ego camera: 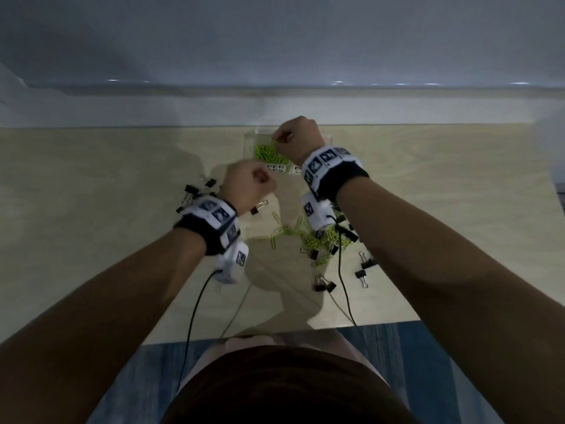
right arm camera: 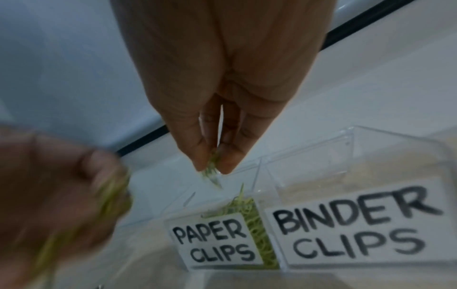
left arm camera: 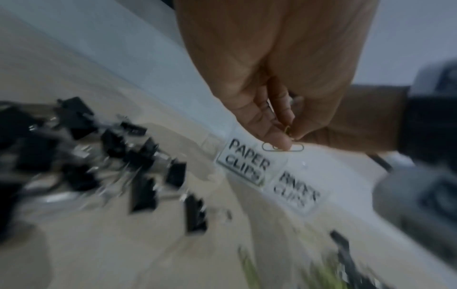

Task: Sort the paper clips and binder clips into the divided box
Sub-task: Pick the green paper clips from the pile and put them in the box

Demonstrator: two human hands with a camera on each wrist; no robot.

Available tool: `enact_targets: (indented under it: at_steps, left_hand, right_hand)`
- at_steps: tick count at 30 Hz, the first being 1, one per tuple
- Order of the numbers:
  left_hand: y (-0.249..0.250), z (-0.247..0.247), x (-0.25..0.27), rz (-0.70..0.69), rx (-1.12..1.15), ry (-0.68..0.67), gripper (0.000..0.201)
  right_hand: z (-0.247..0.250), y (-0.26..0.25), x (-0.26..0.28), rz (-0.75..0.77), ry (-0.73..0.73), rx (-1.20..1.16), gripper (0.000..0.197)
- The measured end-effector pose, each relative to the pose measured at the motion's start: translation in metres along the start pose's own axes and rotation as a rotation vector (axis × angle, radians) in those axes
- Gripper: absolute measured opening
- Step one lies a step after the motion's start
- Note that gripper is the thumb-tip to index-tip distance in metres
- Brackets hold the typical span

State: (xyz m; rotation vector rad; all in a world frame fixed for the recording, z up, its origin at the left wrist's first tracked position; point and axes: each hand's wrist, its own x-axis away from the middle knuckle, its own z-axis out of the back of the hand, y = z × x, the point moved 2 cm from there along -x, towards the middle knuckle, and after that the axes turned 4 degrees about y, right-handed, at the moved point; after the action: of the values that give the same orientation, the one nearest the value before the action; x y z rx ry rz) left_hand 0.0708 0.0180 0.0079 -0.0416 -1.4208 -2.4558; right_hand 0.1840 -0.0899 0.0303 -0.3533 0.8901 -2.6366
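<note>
A clear divided box [ego camera: 251,139] stands at the table's far middle, labelled PAPER CLIPS [right arm camera: 215,240] and BINDER CLIPS [right arm camera: 356,228]. Green paper clips [ego camera: 269,153] fill its left compartment; the right compartment [right arm camera: 321,176] shows only bare floor. My right hand [right arm camera: 212,169] hovers over the left compartment and pinches a few green clips between thumb and fingertips. My left hand [ego camera: 263,179] is just in front of the box, fingers curled round more green paper clips [right arm camera: 111,193]. A loose green pile [ego camera: 318,240] lies under my right wrist.
Black binder clips lie in a group at the left [ego camera: 195,191] and scattered at the right [ego camera: 363,267], with one more [ego camera: 324,284] nearer me. Wrist camera cables [ego camera: 195,301] trail over the wooden table [ego camera: 107,224] to its near edge. A white wall backs the box.
</note>
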Motion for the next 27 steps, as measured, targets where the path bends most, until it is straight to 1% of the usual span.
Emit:
enact_targets:
  at_steps: [2,4,6,9,11,13,14,15,16,17,18,20,21,22,23,27]
  left_hand:
    - [0.014,0.014,-0.022,-0.025,0.038,0.117,0.006]
    - [0.027,0.019,-0.043,-0.059,0.033,0.208,0.009]
    - [0.035,0.016,-0.059,-0.085,-0.013,0.226,0.01]
    - [0.033,-0.001,-0.073,-0.13,-0.142,0.129,0.011]
    - [0.029,-0.013,-0.072,-0.191,-0.28,0.039,0.015]
    - [0.026,-0.021,-0.06,-0.279,-0.454,-0.042,0.018]
    - [0.022,-0.023,-0.05,-0.32,-0.494,-0.079,0.02]
    - [0.017,-0.024,-0.036,-0.341,-0.496,-0.126,0.023]
    - [0.009,-0.024,-0.02,-0.332,-0.477,-0.188,0.027]
    - [-0.001,-0.023,-0.002,-0.303,-0.459,-0.261,0.032]
    - [-0.012,-0.02,0.014,-0.27,-0.45,-0.339,0.039]
    - [-0.033,-0.015,0.041,-0.225,-0.462,-0.478,0.053]
    - [-0.041,-0.014,0.051,-0.208,-0.474,-0.519,0.06]
    - [-0.047,-0.014,0.057,-0.193,-0.478,-0.531,0.064]
    - [-0.05,-0.017,0.06,-0.175,-0.465,-0.515,0.067]
    - [-0.046,-0.042,0.06,-0.122,-0.349,-0.372,0.061]
  right_hand:
    - [0.0,0.001,-0.002,-0.003,-0.05,0.057,0.027]
    - [0.009,0.009,0.01,0.007,-0.026,0.097,0.03]
    - [0.018,0.026,0.032,0.019,-0.001,0.121,0.028]
    - [0.022,0.057,0.081,-0.041,-0.042,0.112,0.025]
    - [0.017,0.071,0.114,-0.049,-0.136,0.131,0.022]
    - [0.004,0.076,0.141,0.024,-0.209,0.132,0.018]
    - [-0.002,0.077,0.15,0.071,-0.201,0.101,0.016]
    - [-0.01,0.078,0.157,0.107,-0.19,0.074,0.013]
    - [-0.016,0.079,0.16,0.136,-0.179,0.062,0.01]
    - [-0.021,0.079,0.161,0.145,-0.183,0.072,0.012]
    - [-0.024,0.078,0.158,0.145,-0.193,0.106,0.021]
    - [-0.024,0.075,0.153,0.149,-0.246,0.251,0.052]
    - [-0.02,0.071,0.15,0.144,-0.295,0.347,0.066]
    - [-0.019,0.069,0.147,0.138,-0.338,0.424,0.075]
    - [-0.017,0.068,0.144,0.131,-0.37,0.469,0.077]
    - [-0.016,0.06,0.14,0.124,-0.407,0.48,0.061]
